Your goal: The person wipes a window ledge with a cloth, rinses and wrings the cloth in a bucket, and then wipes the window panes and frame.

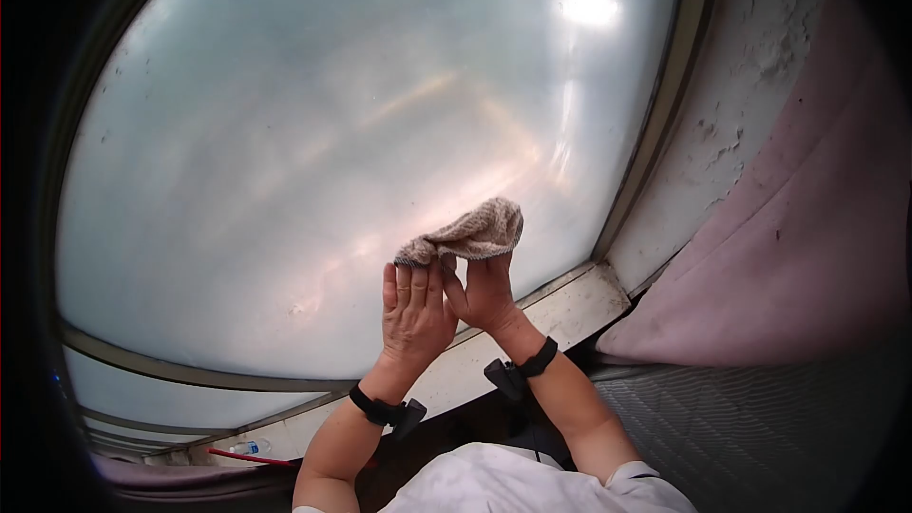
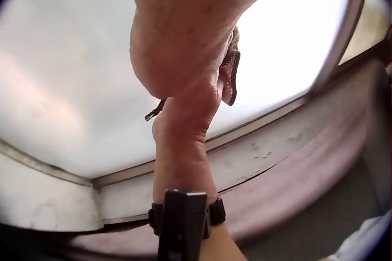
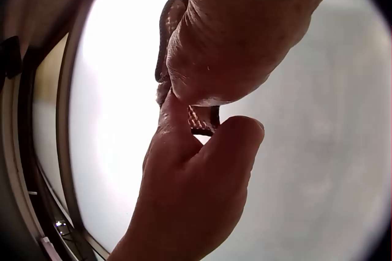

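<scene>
A bunched brown cloth (image 1: 480, 231) with a dark edge lies against the large pane; parts of it show in the left wrist view (image 2: 231, 77) and right wrist view (image 3: 174, 19). My left hand (image 1: 416, 318) touches the cloth's lower left part, its fingers straight and together. Beside it, my right hand (image 1: 486, 294) reaches under the cloth's right part, thumb held out towards the left hand; the cloth covers its fingertips. The two hands stand close together, and each hides part of the other in the wrist views.
A metal frame (image 1: 655, 123) borders the pane (image 1: 285, 133), with a pale ledge (image 1: 570, 309) below. Flaking wall (image 1: 750, 66) and a pink curtain (image 1: 788, 256) are on the right. A clear bottle (image 1: 249, 447) and a red stick (image 1: 249, 458) are at the lower left.
</scene>
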A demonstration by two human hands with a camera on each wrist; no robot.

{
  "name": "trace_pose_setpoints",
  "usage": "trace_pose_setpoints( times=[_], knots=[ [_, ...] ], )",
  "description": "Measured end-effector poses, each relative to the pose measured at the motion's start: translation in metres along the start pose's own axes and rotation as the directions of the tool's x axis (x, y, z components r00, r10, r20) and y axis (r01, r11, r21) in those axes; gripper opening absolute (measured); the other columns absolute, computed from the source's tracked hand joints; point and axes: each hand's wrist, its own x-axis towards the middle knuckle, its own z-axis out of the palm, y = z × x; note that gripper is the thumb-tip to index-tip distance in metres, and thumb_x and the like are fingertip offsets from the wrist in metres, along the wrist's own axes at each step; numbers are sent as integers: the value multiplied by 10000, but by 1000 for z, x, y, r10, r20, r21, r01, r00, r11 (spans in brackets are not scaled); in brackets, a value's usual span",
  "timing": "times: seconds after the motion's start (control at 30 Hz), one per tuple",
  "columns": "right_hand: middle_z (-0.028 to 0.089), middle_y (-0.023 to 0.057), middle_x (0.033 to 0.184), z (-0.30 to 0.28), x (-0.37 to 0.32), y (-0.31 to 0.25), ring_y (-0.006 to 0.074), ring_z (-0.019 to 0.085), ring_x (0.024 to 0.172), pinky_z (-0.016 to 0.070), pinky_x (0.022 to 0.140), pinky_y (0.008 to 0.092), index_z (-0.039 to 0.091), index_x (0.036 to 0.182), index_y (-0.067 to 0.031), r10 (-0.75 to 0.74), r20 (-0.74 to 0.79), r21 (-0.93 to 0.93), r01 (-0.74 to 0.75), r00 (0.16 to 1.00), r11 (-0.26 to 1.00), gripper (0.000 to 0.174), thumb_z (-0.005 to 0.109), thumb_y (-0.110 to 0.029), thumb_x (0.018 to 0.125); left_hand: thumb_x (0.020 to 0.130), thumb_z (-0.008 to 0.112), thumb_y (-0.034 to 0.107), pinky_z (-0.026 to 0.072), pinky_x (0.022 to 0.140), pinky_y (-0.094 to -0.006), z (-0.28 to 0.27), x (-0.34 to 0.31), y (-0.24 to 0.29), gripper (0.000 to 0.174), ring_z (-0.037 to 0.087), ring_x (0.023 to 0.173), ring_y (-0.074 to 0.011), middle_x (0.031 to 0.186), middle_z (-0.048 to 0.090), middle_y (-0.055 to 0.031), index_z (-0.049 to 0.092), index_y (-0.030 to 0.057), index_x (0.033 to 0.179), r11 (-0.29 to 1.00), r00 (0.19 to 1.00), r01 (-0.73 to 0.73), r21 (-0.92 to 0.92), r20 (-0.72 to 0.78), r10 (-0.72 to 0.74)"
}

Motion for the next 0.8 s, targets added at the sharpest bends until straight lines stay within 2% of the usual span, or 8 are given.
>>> trace_pose_setpoints(
  times=[0.1, 0.3, 0.4, 0.43, 0.5, 0.6, 0.73, 0.8],
  knots=[
    [488, 184, 1469, -37, 63, 8, 441, 336, 1435, 129, 1207, 633, 559, 1387, -103, -152, 29, -66, 153, 988, 986, 537, 636, -296, 893, 839, 623, 224, 171, 1249, -540, -21, 55, 7, 645, 321, 1476, -407, 1520, 440, -216, 525, -36, 1422, 999, 993, 22, 40, -114, -18],
    [535, 183, 1390, -114, 118, 80, 410, 460, 1304, 336, 1119, 509, 584, 1309, -63, -155, -103, -182, 135, 982, 974, 346, 572, -99, 966, 867, 534, 162, 167, 1258, -535, -8, 156, 57, 595, 374, 1449, -331, 1507, 487, -145, 527, -14, 1436, 978, 960, -166, 130, -207, 190],
    [504, 212, 1412, -130, 93, 120, 408, 453, 1316, 330, 1130, 472, 501, 1399, -40, -7, -88, -83, -1, 996, 997, 387, 502, -166, 1033, 884, 524, 189, 140, 1265, -544, 31, 168, 83, 571, 358, 1463, -307, 1490, 506, -112, 550, 7, 1425, 923, 931, -287, 255, -154, 332],
    [481, 225, 1430, -124, 73, 137, 410, 438, 1330, 311, 1141, 478, 462, 1436, -32, 28, -89, -138, -40, 996, 990, 424, 476, -215, 1054, 894, 515, 197, 140, 1267, -544, 44, 164, 87, 550, 370, 1453, -299, 1480, 517, -103, 566, 12, 1409, 904, 917, -319, 284, -147, 370],
    [332, 266, 1543, -103, 20, 185, 423, 297, 1444, 197, 1208, 486, 333, 1519, -4, 174, -22, 20, -174, 984, 985, 595, 408, -381, 1065, 908, 508, 234, 129, 1272, -549, 72, 146, 98, 530, 370, 1452, -299, 1475, 532, -79, 585, 28, 1390, 861, 893, -417, 291, -46, 448],
    [300, 286, 1562, -63, -60, 191, 453, 259, 1463, 181, 1220, 498, 305, 1539, -5, 357, 102, -96, -348, 929, 933, 593, 432, -326, 1056, 916, 492, 245, 137, 1270, -554, 108, 90, 92, 534, 356, 1463, -304, 1491, 519, -105, 580, 13, 1388, 841, 867, -498, 211, 104, 488],
    [411, 289, 1467, -2, -122, 126, 468, 342, 1397, 225, 1201, 517, 430, 1445, 18, 369, 147, -92, -359, 918, 929, 584, 598, -179, 921, 899, 485, 225, 154, 1258, -554, 99, -2, 43, 547, 359, 1462, -316, 1482, 511, -153, 571, -32, 1374, 837, 838, -521, 164, 284, 466],
    [328, 319, 1520, 21, -126, 88, 487, 273, 1437, 170, 1224, 523, 424, 1451, 19, 346, 123, 32, -352, 930, 935, 602, 583, -227, 925, 882, 517, 244, 149, 1251, -551, 73, -36, 22, 578, 368, 1454, -330, 1474, 505, -168, 560, -46, 1380, 857, 841, -479, 189, 378, 387]
  ],
)
